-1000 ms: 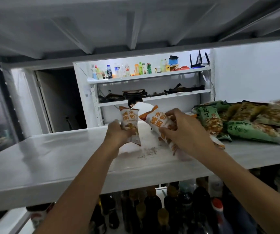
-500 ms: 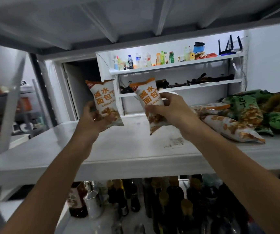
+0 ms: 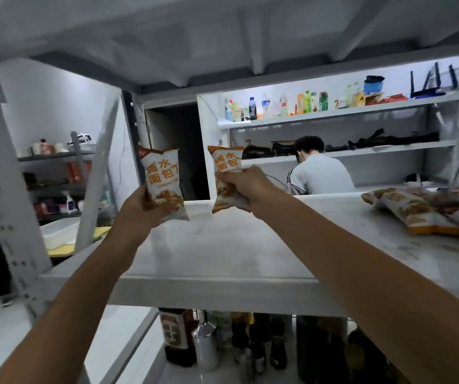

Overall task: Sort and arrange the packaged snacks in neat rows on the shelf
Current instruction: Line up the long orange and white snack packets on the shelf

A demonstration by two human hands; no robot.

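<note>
Left snack packet (image 3: 161, 181) stands upright in the left grip (image 3: 139, 214), fingers curled round its lower half. Right snack packet (image 3: 227, 173) is likewise squeezed low in the right grip (image 3: 246, 187). Both are held over the shelf (image 3: 222, 259) at mid-frame, long axes near vertical, with its smooth pale surface bare beneath them, so placing likely means lowering straight down. Both are puffed pillows of glossy crinkled film with crimped orange tops. Other packets (image 3: 416, 217) lie flat, heaped at far right.
</note>
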